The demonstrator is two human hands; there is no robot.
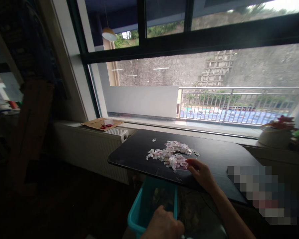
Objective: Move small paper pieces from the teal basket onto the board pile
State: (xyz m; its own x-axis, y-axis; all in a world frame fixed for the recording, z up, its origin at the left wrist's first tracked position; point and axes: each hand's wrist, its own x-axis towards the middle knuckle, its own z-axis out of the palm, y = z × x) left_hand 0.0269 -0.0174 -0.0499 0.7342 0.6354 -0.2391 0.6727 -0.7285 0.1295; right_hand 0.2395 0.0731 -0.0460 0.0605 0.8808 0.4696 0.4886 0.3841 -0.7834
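Note:
On the dark tabletop [214, 149] lies a heap of torn white and pinkish paper scraps [170, 152]. My right hand [200, 172] is at the heap's near right edge, fingers bent and close together on a flat pinkish piece of paper [181, 168]. Part of that piece is covered by scraps and fingertips. Below the table's front edge stands a teal plastic bin [136, 215], with something dim and unclear inside. My left hand [161, 224] is closed at the bin's near right rim, its fingertips hidden from view.
A few stray scraps [153, 140] lie apart, farther back. On the radiator [89, 142] at the left rests a brown paper envelope [94, 123] with red-handled scissors [106, 126]. A potted plant [276, 132] stands on the sill at right. Large windows face a railing [229, 106].

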